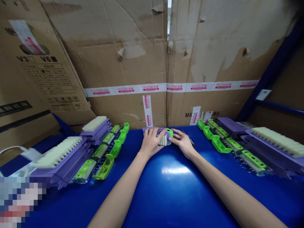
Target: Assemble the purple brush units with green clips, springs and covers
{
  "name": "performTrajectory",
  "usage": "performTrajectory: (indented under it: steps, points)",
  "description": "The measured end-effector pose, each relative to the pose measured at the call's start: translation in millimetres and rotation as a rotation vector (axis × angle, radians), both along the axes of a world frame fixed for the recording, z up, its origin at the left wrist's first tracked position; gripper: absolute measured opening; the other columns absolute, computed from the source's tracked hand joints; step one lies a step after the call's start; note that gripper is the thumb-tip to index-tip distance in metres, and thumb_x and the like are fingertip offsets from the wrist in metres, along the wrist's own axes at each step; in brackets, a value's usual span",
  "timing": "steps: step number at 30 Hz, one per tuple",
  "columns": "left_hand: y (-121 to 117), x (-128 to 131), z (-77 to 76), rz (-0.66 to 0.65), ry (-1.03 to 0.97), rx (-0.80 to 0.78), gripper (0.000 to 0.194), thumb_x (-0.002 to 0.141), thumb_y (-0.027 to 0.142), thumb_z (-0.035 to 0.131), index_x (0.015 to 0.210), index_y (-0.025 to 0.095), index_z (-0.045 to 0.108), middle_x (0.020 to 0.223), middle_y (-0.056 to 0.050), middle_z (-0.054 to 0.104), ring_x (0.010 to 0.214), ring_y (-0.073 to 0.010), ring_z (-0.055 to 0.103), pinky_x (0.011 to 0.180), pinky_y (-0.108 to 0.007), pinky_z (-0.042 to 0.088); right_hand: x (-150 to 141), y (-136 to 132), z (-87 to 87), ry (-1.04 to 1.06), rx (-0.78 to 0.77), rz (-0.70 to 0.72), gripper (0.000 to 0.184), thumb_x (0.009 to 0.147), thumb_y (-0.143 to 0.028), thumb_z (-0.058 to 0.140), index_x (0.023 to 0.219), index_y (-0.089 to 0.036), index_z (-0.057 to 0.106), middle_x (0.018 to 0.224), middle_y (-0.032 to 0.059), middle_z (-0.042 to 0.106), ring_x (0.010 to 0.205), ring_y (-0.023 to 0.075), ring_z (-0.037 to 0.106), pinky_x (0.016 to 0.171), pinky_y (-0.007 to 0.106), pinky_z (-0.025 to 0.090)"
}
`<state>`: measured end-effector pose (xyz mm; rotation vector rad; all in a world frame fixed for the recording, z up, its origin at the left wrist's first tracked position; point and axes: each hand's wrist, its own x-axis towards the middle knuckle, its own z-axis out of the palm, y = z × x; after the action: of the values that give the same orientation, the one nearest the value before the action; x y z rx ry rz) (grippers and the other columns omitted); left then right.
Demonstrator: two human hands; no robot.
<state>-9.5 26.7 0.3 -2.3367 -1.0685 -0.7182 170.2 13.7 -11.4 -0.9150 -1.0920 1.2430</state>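
Both my hands meet at the far middle of the blue table (171,190). My left hand (150,141) is closed over a purple brush unit (163,136) with white bristles and a green end piece. Gripping the green end of that same unit from the right, the fingers of my right hand (182,142) are curled. A thin dark tool (190,140) lies just behind my right hand.
A row of purple brush units with green parts (95,152) lines the left side, and a similar row (237,145) lines the right. Tall worn cardboard boxes (152,63) wall off the back. A blue rack post (268,76) rises at right.
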Motion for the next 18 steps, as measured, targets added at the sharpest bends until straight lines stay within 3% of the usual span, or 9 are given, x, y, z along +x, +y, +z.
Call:
performTrajectory:
  steps: [7,18]
  points:
    - [1.9,2.4,-4.1,0.008,0.008,0.072,0.062,0.072,0.033,0.068,0.129,0.017,0.048,0.113,-0.014,0.056,0.102,-0.0286,0.05,0.09,-0.042,0.037,-0.9,0.6,0.9,-0.008,-0.005,-0.02,0.07,0.052,-0.031,0.083,0.115,-0.016,0.055,0.097,0.0079,0.072,0.093,0.0238,0.067,0.09,0.042,0.05]
    - [3.4,3.8,-3.2,0.006,-0.031,0.023,0.052,0.074,0.033,0.064,0.119,0.013,0.051,0.112,-0.016,0.058,0.101,-0.0301,0.053,0.088,-0.042,0.04,-0.3,2.6,-1.8,-0.038,0.01,-0.033,0.068,0.053,-0.033,0.083,0.114,-0.017,0.057,0.099,0.0092,0.071,0.095,0.0252,0.066,0.091,0.043,0.05]
